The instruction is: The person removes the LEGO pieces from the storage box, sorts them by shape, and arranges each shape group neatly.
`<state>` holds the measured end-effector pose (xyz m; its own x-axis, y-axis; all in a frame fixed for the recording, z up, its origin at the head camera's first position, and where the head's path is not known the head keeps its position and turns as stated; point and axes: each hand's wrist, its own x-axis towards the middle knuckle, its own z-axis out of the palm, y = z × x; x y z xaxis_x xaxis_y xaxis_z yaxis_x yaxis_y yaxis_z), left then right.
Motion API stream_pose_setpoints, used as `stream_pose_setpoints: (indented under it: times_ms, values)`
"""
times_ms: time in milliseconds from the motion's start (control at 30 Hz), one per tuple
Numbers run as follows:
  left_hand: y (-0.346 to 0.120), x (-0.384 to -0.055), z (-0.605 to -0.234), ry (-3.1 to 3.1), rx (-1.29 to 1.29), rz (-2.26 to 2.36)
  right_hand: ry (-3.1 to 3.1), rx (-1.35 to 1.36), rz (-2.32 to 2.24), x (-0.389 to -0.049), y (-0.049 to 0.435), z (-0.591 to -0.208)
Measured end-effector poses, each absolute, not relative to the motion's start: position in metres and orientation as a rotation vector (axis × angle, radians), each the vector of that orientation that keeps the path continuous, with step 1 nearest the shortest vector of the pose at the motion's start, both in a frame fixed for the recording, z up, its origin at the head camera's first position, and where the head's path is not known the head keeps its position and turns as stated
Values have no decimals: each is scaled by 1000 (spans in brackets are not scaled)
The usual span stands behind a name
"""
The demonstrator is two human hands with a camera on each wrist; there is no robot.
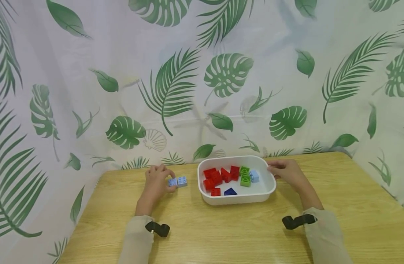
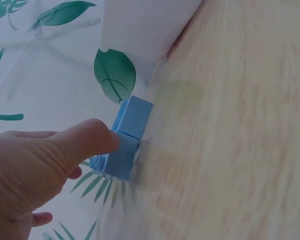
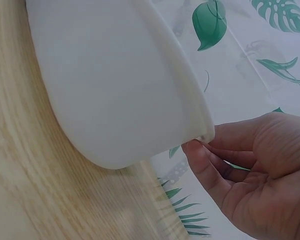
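My left hand (image 1: 156,181) pinches a light-blue toy brick (image 1: 172,182) on the table, thumb on its near side. Another light-blue brick (image 1: 182,181) sits right beside it, on the side toward the tub; in the left wrist view the two bricks touch end to end. A white plastic tub (image 1: 238,200) stands to their right. With finger and thumb, my right hand (image 1: 289,175) grips the tub's right rim, as the right wrist view also shows. Inside the tub lie several red bricks (image 1: 217,178), green bricks (image 1: 245,180), a light-blue brick (image 1: 254,176) and a dark-blue piece (image 1: 230,191).
The wooden table (image 1: 221,234) runs in front of the tub and out to both sides. Close behind the tub, a white sheet (image 1: 195,139) with green leaf prints hangs at the table's back edge and also rises at the left and right.
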<state>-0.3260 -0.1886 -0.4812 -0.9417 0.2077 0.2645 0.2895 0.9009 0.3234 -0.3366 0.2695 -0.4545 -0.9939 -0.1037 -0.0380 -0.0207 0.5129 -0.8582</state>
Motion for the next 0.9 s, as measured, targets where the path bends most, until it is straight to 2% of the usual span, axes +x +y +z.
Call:
stream_pose_setpoints:
  times_ms: [900]
  values:
    - [-187, -340, -487, -2846, -393, -574, 2666, -108, -1530, -340, 265, -452]
